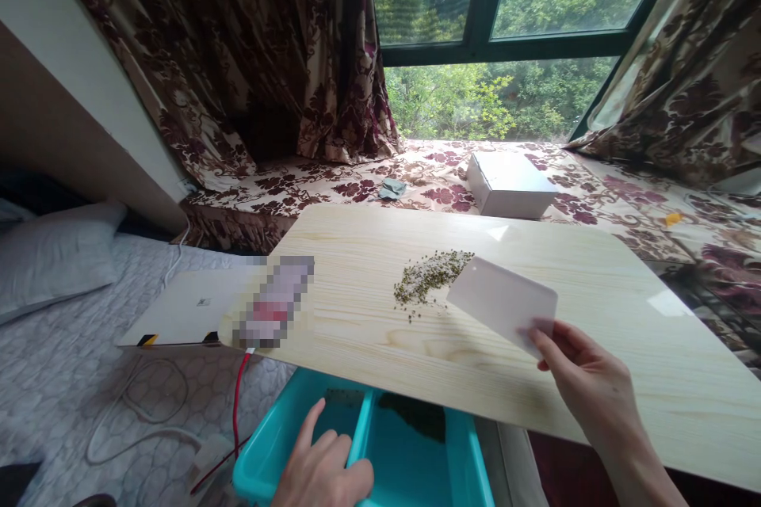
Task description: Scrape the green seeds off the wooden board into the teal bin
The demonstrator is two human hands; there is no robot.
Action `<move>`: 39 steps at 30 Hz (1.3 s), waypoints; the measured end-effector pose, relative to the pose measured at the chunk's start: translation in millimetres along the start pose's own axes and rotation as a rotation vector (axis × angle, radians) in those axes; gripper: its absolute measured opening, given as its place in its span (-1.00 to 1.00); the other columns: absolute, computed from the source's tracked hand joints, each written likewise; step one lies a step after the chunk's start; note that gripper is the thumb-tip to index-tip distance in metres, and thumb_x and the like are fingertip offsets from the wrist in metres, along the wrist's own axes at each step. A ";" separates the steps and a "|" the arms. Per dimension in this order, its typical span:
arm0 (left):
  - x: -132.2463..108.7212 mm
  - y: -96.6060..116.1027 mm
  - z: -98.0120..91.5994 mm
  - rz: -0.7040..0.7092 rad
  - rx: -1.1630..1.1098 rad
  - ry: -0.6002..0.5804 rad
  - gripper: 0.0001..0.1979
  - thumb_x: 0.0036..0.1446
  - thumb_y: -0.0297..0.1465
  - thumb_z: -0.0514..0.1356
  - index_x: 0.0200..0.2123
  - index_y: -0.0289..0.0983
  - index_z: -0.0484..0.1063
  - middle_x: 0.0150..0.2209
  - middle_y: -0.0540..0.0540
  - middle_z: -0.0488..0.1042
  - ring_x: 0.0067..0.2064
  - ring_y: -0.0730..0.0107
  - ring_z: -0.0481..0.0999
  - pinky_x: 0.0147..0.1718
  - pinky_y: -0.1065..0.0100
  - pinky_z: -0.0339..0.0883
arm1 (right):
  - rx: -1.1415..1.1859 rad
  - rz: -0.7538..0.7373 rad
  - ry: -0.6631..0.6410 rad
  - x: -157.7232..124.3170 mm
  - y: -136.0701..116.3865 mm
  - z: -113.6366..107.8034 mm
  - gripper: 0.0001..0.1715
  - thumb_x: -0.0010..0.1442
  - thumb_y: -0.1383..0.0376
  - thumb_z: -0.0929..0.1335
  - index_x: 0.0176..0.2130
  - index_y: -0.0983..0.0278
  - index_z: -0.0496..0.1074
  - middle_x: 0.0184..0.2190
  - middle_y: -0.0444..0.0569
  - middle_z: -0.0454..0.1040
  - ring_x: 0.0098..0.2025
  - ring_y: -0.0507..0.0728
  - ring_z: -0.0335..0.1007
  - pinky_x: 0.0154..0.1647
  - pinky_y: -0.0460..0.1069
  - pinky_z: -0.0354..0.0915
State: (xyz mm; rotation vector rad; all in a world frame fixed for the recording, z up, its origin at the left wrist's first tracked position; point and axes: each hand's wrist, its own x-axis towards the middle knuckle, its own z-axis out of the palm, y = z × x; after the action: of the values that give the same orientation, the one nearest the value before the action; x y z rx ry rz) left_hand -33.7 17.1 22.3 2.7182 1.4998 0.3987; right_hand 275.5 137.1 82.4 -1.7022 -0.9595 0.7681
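Note:
My right hand [586, 372] pinches a flat, whitish plastic scraper [505, 297] by its near right corner. The scraper tilts over the pale wood-grain table [600, 285]. Its far left end is beside a spread heap of small dark green and pale grains [431, 277]; whether it touches them I cannot tell. Below the table's near edge is a turquoise two-compartment bin [428, 463], with dark grains in the right compartment and a few specks in the left. Over the bin's divider is my left hand [326, 459], one finger stretched out and the others bent, nothing visible in it.
A blurred-out phone [277, 305] on a red cable lies at the table's left end. Beside it is a white box [184, 305] on the bed [53, 356]. Another white box [511, 186] and a grey-green cloth [392, 188] rest on the patterned window ledge.

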 end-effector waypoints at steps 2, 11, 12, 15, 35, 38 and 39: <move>0.6 -0.4 -3.1 0.011 -0.014 -0.064 -0.85 0.06 -0.50 0.12 -0.51 -0.18 0.24 -0.55 0.12 0.16 -0.51 0.43 0.28 0.13 -0.14 0.04 | 0.002 0.006 0.002 1.9 -1.6 1.0 -0.64 -0.20 0.14 0.43 -0.35 0.26 0.53 -0.42 -0.02 0.62 -0.46 0.15 0.49 -0.56 -0.05 0.39; 1.1 -0.9 -2.1 0.026 0.024 -0.059 -0.82 0.09 -0.54 0.07 -0.49 -0.16 0.25 -0.55 0.10 0.19 -0.50 0.41 0.27 0.14 -0.09 0.02 | -0.008 -0.011 -0.001 2.2 5.5 0.9 -0.67 -0.20 0.14 0.44 -0.37 0.25 0.55 -0.43 -0.03 0.61 -0.53 0.12 0.45 -0.58 -0.06 0.37; 1.3 -0.2 -1.0 0.016 0.030 -0.039 -0.81 0.08 -0.55 0.06 -0.50 -0.16 0.24 -0.56 0.10 0.18 -0.51 0.41 0.25 0.14 -0.09 0.02 | -0.002 -0.010 -0.003 0.8 5.7 0.5 -0.67 -0.21 0.14 0.45 -0.38 0.25 0.55 -0.44 -0.03 0.61 -0.53 0.11 0.45 -0.58 -0.06 0.37; 2.1 1.8 1.2 -0.001 0.033 0.003 -0.80 0.07 -0.57 0.05 -0.51 -0.17 0.23 -0.57 0.11 0.16 -0.53 0.42 0.21 0.15 -0.07 0.00 | 0.017 0.017 -0.017 -3.1 3.9 0.2 -0.66 -0.23 0.14 0.45 -0.38 0.25 0.54 -0.45 -0.04 0.61 -0.54 0.10 0.44 -0.58 -0.06 0.37; 3.1 3.2 2.8 -0.010 0.018 0.061 -0.79 0.01 -0.61 0.04 -0.54 -0.18 0.19 -0.58 0.12 0.13 -0.54 0.43 0.16 0.18 0.01 -0.09 | 0.058 0.038 -0.023 2.2 2.3 5.7 -0.62 -0.23 0.15 0.47 -0.36 0.30 0.55 -0.42 0.00 0.61 -0.61 0.04 0.34 -0.57 -0.07 0.34; 3.4 3.1 2.7 -0.016 0.017 0.077 -0.77 0.01 -0.63 0.03 -0.55 -0.18 0.18 -0.59 0.12 0.12 -0.54 0.43 0.16 0.19 0.02 -0.10 | 0.053 0.042 -0.044 6.0 1.5 12.0 -0.64 -0.23 0.15 0.46 -0.38 0.29 0.56 -0.41 0.01 0.61 -0.56 0.07 0.38 -0.57 -0.07 0.34; 3.2 2.9 2.8 -0.012 0.024 0.076 -0.77 0.00 -0.63 0.03 -0.55 -0.18 0.18 -0.59 0.12 0.12 -0.54 0.42 0.16 0.19 0.01 -0.11 | 0.053 0.043 -0.062 6.5 1.4 13.4 -0.65 -0.23 0.15 0.46 -0.38 0.29 0.56 -0.41 0.01 0.61 -0.55 0.07 0.39 -0.57 -0.07 0.34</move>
State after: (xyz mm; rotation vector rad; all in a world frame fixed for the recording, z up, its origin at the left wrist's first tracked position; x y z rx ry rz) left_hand -29.0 18.4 20.7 2.7404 1.5482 0.4914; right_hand 267.7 148.5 76.7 -1.6664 -0.9396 0.8722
